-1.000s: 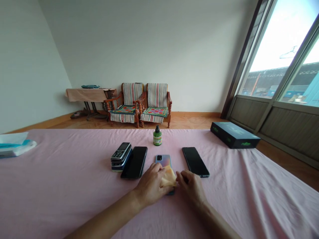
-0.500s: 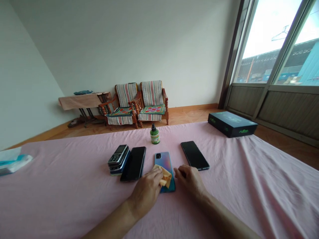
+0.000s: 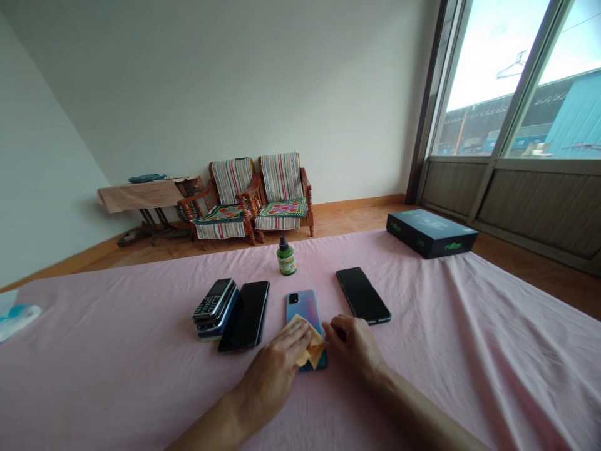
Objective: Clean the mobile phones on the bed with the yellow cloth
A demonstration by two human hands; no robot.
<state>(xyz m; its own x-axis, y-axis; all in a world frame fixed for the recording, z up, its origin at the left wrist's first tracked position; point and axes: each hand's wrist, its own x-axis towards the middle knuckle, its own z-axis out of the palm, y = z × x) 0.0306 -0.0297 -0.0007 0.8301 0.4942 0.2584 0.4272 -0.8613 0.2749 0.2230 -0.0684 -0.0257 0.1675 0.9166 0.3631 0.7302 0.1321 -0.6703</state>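
My left hand presses a folded yellow cloth onto the back of a blue-violet smartphone, which lies face down. The cloth and fingers cover the phone's lower part. My right hand rests with curled fingers at the phone's right edge; I see nothing in it. To the left lies a black smartphone, screen up, against a stack of phones topped by a keypad phone. Another dark smartphone lies screen up beyond my right hand.
A green bottle with a black top stands behind the phones. A black box sits at the far right corner of the pink cloth. At the left edge is a white and blue packet. Two wooden chairs stand against the wall.
My left hand and the yellow cloth have shifted slightly on the phone, fingers now flatter across the cloth. The whole view has turned a little to the right.
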